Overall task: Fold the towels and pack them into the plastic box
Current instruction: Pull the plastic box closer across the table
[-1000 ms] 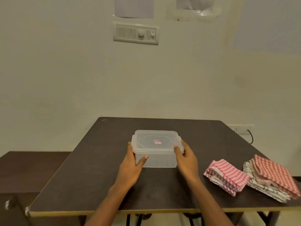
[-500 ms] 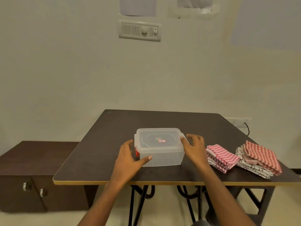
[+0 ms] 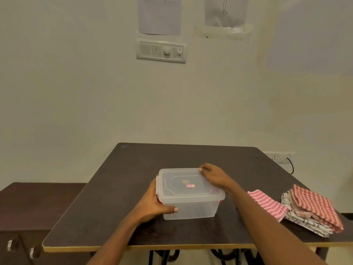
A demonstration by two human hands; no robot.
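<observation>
Our left hand (image 3: 152, 204) clamps the near left side of the plastic box (image 3: 190, 196) on the table (image 3: 114, 188); our right hand (image 3: 214, 176) pinches its shut lid's far right corner. Nothing shows inside. Folded towels (image 3: 298, 205) lie rightward, apart.

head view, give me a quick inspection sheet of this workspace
surface: dark table, pale edge band
job's things: plastic box, lid on; folded towels at right, outside it
clutter: nothing seen
hands: left hand grips box's left end; right hand on lid's far right corner
cables: black cord at wall socket
surroundings: switch panel, taped papers, low cabinet at left
</observation>
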